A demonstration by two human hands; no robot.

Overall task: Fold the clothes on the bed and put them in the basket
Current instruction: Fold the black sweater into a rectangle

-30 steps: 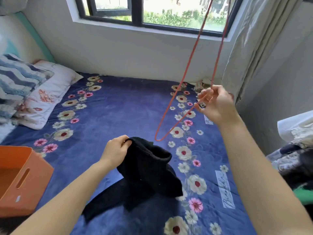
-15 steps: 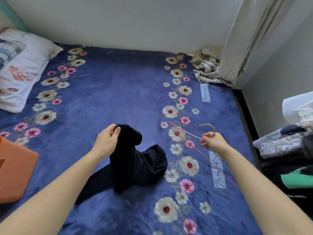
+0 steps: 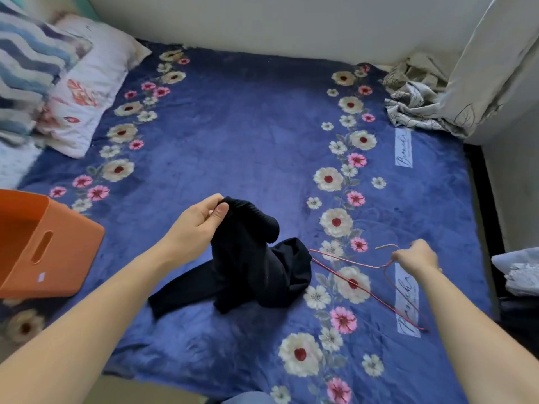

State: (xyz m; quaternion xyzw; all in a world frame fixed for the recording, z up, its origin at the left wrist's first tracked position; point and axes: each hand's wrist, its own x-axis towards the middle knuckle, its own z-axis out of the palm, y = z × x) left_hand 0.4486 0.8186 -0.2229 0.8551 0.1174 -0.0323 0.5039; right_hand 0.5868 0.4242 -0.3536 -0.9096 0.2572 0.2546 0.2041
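L hand (image 3: pixel 201 221) pinches top edge of crumpled black knit garment (image 3: pixel 250 263), mid blue floral bed (image 3: pixel 248 126); sleeve trails toward lower left. R hand (image 3: pixel 417 256) grips thin red wire hanger (image 3: pixel 347 259), just right of garment. Orange plastic basket (image 3: pixel 67 258) well left, nearer L hand.

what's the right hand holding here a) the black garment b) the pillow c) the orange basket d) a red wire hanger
D: the right hand pinches the red wire hanger near its hook, while the left hand grips the black garment.
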